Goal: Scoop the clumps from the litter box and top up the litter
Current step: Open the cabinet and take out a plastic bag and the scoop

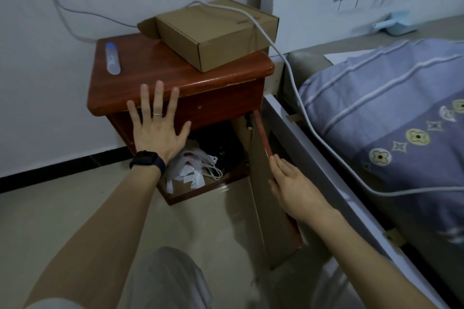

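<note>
Your left hand (157, 130) lay flat on the front of the glossy red-brown wooden bedside cabinet (221, 105), its fingers (158, 93) straight and spread, holding nothing; it likely steadied the cabinet. Your right hand (292, 183) pressed the pale inner face of the open cabinet door (266, 198), fingers straight and together, which kept the door swung wide toward the bed on the right. That left the lower compartment open, with crumpled white plastic bags (190, 165) in front of something dark. You were probably there for a bag to take the clumps. The litter box was nowhere in view, so no scooping could begin here. On the cabinet top sat a flat brown cardboard box (213, 32) with a white cable (301, 98) draped over it and running onto the bed. Far right, by the wall, lay a light blue plastic tool (391, 25), perhaps a scoop or dustpan but too blurred to tell.
</note>
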